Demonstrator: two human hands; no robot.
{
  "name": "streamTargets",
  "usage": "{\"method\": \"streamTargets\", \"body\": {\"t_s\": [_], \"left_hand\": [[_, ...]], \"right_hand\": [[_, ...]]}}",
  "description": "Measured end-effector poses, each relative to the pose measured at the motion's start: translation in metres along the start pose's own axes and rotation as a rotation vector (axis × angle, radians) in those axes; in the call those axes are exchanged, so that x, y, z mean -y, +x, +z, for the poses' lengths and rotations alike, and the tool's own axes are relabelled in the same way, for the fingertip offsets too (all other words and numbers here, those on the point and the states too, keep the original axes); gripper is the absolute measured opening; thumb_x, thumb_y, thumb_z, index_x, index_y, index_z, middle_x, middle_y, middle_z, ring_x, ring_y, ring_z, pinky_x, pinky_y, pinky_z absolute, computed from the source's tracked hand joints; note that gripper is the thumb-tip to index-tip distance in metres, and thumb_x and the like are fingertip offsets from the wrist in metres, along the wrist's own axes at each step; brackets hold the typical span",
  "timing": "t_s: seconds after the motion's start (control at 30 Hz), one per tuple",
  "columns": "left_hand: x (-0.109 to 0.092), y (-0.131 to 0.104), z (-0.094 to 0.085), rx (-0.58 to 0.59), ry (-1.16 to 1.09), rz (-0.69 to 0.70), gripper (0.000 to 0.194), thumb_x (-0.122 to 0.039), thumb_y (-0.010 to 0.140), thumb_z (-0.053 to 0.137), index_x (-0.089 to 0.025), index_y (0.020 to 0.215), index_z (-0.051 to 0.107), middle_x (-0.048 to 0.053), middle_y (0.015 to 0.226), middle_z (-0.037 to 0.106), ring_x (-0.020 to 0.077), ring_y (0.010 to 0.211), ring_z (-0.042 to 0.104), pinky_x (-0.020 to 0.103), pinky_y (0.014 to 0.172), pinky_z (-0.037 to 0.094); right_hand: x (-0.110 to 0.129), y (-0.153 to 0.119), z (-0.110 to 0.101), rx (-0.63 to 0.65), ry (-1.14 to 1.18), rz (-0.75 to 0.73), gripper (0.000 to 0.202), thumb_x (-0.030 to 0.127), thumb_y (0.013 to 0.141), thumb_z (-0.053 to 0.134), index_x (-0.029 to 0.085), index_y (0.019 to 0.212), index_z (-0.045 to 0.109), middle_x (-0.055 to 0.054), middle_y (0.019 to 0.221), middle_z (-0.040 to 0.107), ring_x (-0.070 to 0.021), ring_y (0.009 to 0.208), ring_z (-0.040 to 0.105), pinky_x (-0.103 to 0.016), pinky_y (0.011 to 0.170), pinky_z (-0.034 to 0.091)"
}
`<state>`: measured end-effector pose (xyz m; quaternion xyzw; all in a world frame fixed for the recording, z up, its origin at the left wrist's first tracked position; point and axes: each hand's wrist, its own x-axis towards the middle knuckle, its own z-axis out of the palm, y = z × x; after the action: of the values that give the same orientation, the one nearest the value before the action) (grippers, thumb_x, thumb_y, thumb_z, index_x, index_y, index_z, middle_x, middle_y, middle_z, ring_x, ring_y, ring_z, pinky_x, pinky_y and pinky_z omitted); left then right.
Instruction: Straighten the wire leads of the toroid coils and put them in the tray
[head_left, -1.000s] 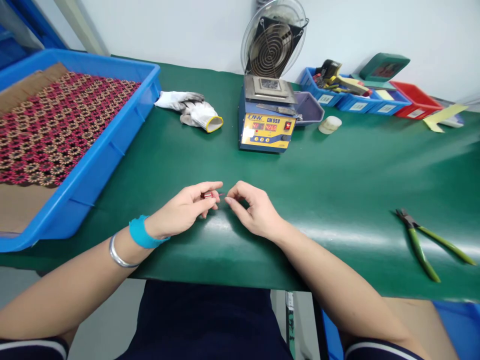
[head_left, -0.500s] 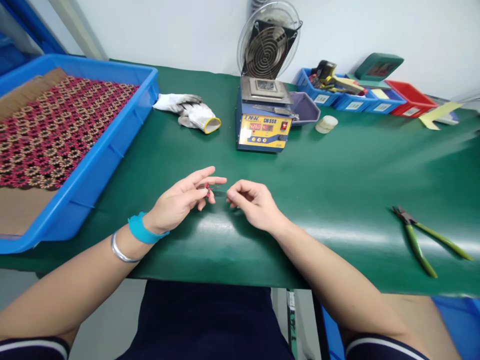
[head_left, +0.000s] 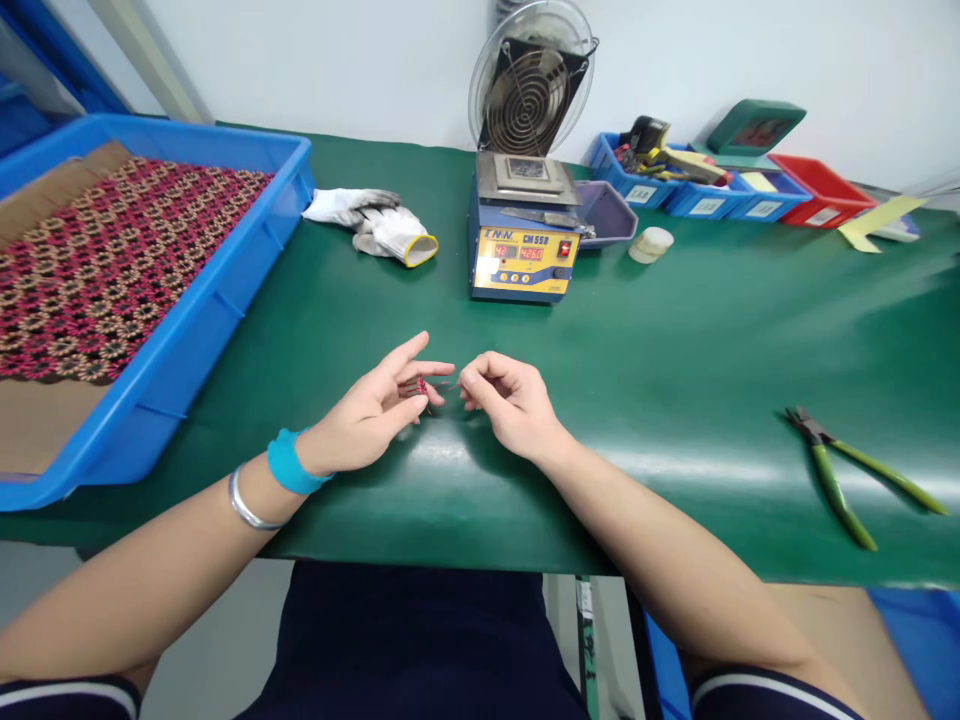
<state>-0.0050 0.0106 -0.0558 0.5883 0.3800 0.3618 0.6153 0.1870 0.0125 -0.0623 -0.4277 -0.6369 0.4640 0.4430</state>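
Note:
Between the thumb and fingers of my left hand (head_left: 367, 408) is a small red wire-wound ring coil (head_left: 422, 387), seen mostly edge-on. Its index finger points outward, apart from the others. Thin wire leads (head_left: 445, 385) stick out of the coil to the right. My right hand (head_left: 514, 400) is closed in a pinch at the end of a lead, with thumb and index finger together. Both hands are just above the green mat (head_left: 450, 510).
At left, a blue tray (head_left: 247, 290) holds rows of pink and beige coils (head_left: 127, 270). A solder pot (head_left: 521, 265) with a fan (head_left: 529, 100) stands behind my hands, gloves (head_left: 375, 222) to its left. Green-handled cutters (head_left: 832, 470) lie at right. Small bins (head_left: 709, 205) line the wall.
The coil has turned and shifted slightly right in my left hand, whose thumb has moved lower. My right hand has stayed nearly in place, rising slightly.

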Motion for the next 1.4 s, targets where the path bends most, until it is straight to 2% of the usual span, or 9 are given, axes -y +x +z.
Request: {"method": "streamTargets", "body": {"t_s": [0.23, 0.37, 0.47, 0.57, 0.63, 0.83, 0.97, 1.1, 1.4], "left_hand": [[0.006, 0.001, 0.002, -0.063, 0.046, 0.080, 0.079, -0.022, 0.083, 0.063, -0.017, 0.151, 0.022, 0.017, 0.134, 0.058, 0.0234, 0.119, 0.059, 0.041, 0.104, 0.046], [0.007, -0.001, 0.004, -0.042, 0.080, 0.087, 0.083, -0.020, 0.082, 0.064, -0.015, 0.152, 0.019, 0.018, 0.132, 0.060, 0.0255, 0.122, 0.059, 0.045, 0.108, 0.044], [0.008, -0.003, 0.007, -0.034, 0.092, 0.092, 0.086, -0.018, 0.081, 0.065, -0.017, 0.153, 0.018, 0.018, 0.134, 0.058, 0.0265, 0.121, 0.059, 0.046, 0.108, 0.045], [0.009, -0.005, 0.012, -0.035, 0.107, 0.093, 0.088, -0.018, 0.080, 0.066, -0.015, 0.153, 0.018, 0.019, 0.140, 0.053, 0.0265, 0.122, 0.059, 0.042, 0.107, 0.047], [0.009, -0.006, 0.014, -0.055, 0.107, 0.101, 0.086, -0.019, 0.079, 0.067, -0.014, 0.152, 0.022, 0.019, 0.141, 0.052, 0.0267, 0.123, 0.058, 0.041, 0.107, 0.047], [0.006, -0.002, 0.016, -0.303, -0.007, 0.174, 0.074, -0.029, 0.074, 0.076, -0.015, 0.140, 0.046, 0.018, 0.138, 0.056, 0.0296, 0.122, 0.059, 0.047, 0.108, 0.045], [0.005, 0.006, 0.017, -0.422, -0.192, 0.073, 0.062, -0.036, 0.069, 0.080, -0.011, 0.123, 0.062, 0.018, 0.134, 0.059, 0.0314, 0.127, 0.054, 0.048, 0.112, 0.040], [0.003, 0.008, 0.021, -0.428, -0.389, -0.057, 0.050, -0.030, 0.067, 0.081, -0.012, 0.112, 0.069, 0.015, 0.129, 0.064, 0.0272, 0.129, 0.053, 0.041, 0.113, 0.039], [0.001, 0.008, 0.024, -0.209, -0.383, -0.106, 0.031, -0.035, 0.070, 0.078, -0.015, 0.094, 0.077, 0.011, 0.101, 0.075, 0.0271, 0.108, 0.065, 0.043, 0.105, 0.044]], "right_hand": [[0.004, -0.006, 0.008, 0.213, -0.117, 0.080, 0.031, 0.043, 0.085, 0.061, 0.016, 0.069, 0.059, 0.003, 0.057, 0.055, -0.0076, 0.049, 0.048, -0.021, 0.048, 0.039], [0.001, -0.003, 0.004, -0.011, -0.058, 0.040, 0.033, 0.044, 0.089, 0.054, 0.018, 0.070, 0.055, 0.001, 0.061, 0.058, -0.0083, 0.049, 0.050, -0.022, 0.050, 0.042], [0.000, -0.002, 0.005, -0.189, -0.140, -0.114, 0.028, 0.043, 0.089, 0.055, 0.019, 0.075, 0.056, -0.001, 0.069, 0.061, -0.0125, 0.062, 0.057, -0.027, 0.063, 0.049], [0.000, -0.005, 0.012, -0.159, -0.270, -0.308, 0.015, 0.035, 0.085, 0.064, 0.021, 0.082, 0.061, -0.007, 0.096, 0.065, -0.0199, 0.095, 0.061, -0.038, 0.089, 0.049], [-0.001, -0.005, 0.015, -0.122, -0.299, -0.321, 0.009, 0.029, 0.085, 0.063, 0.021, 0.080, 0.062, -0.008, 0.105, 0.064, -0.0218, 0.104, 0.059, -0.042, 0.095, 0.046], [-0.007, 0.001, 0.004, -0.319, -0.179, -0.216, 0.019, 0.027, 0.087, 0.058, 0.020, 0.070, 0.055, -0.005, 0.082, 0.063, -0.0175, 0.081, 0.062, -0.034, 0.077, 0.052], [-0.007, -0.003, 0.015, -0.199, -0.261, -0.305, 0.007, 0.025, 0.083, 0.063, 0.020, 0.082, 0.061, -0.003, 0.078, 0.065, -0.0143, 0.071, 0.062, -0.029, 0.070, 0.053], [-0.008, -0.005, 0.030, -0.128, -0.348, -0.430, 0.016, 0.022, 0.083, 0.064, 0.019, 0.099, 0.064, -0.006, 0.089, 0.071, -0.0164, 0.081, 0.067, -0.032, 0.077, 0.056], [-0.009, -0.001, 0.027, -0.211, -0.396, -0.419, 0.012, 0.020, 0.080, 0.063, 0.022, 0.091, 0.062, -0.003, 0.085, 0.067, -0.0151, 0.075, 0.064, -0.030, 0.069, 0.057]]}}
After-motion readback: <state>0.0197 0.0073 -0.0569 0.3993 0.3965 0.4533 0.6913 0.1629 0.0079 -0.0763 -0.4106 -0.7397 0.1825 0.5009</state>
